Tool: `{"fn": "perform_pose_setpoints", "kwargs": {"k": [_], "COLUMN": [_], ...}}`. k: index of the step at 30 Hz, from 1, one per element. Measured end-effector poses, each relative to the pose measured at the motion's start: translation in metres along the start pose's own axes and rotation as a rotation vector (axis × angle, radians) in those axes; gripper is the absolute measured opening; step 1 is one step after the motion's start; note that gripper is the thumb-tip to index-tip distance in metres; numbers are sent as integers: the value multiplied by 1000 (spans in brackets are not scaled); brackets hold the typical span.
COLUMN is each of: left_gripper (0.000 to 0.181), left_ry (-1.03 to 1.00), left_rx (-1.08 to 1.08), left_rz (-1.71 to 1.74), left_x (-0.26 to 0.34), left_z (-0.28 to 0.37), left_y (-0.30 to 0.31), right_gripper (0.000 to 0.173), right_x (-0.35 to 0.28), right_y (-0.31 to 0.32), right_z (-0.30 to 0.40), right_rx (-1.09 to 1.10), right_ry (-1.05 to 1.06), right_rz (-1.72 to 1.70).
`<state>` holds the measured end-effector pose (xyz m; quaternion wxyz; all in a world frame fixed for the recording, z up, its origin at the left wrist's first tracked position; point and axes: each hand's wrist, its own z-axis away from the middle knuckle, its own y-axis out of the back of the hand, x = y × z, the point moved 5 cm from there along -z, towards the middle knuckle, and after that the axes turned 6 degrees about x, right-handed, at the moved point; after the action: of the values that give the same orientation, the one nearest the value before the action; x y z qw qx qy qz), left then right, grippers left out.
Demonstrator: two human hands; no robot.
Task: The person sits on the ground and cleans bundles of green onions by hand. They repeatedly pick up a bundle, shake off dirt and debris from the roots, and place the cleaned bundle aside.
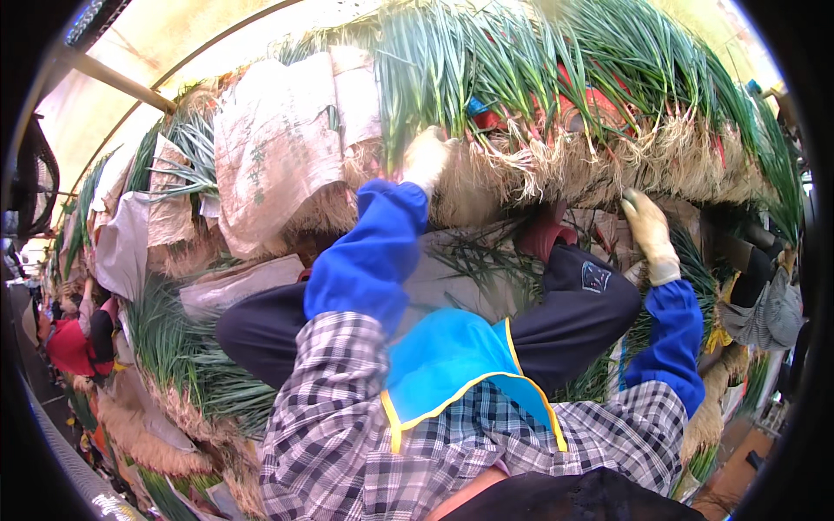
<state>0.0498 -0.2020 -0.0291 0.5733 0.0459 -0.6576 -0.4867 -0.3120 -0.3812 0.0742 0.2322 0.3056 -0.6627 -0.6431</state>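
Note:
My left hand, in a pale glove and blue sleeve, is against the root ends of the green onions at the near side of the long pile. Its fingers are blurred, and I cannot tell what they hold. My right hand, gloved too, is lower on the right, just under the hanging pale roots. A thumb or fingertip reaches up beside the roots; whether it pinches any is unclear. Between my hands, loose onions with reddish stems lie on the pile, roots towards me.
Woven sacks cover the pile's left part. Onion bundles lie at my left, and a flat sheet with loose leaves lies before my bent knees. A person in red is far left; another person's striped grey clothing shows at right.

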Motion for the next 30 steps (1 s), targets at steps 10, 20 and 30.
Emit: {"fn": "perform_pose_setpoints", "kwargs": {"k": [10, 20, 30], "left_gripper": [17, 14, 12], "left_ry": [265, 300, 205], "left_rx": [-301, -202, -108], "left_rz": [422, 800, 1602], "left_x": [-51, -88, -20], "left_z": [17, 84, 109], "left_y": [54, 21, 27], "right_gripper": [36, 25, 6], "right_x": [-263, -314, -197], "right_y": [-62, -189, -150], "right_z": [-60, -72, -108], "right_rx": [-501, -172, 416], "right_ry": [172, -317, -274], "right_rz": [-656, -1111, -1420]}}
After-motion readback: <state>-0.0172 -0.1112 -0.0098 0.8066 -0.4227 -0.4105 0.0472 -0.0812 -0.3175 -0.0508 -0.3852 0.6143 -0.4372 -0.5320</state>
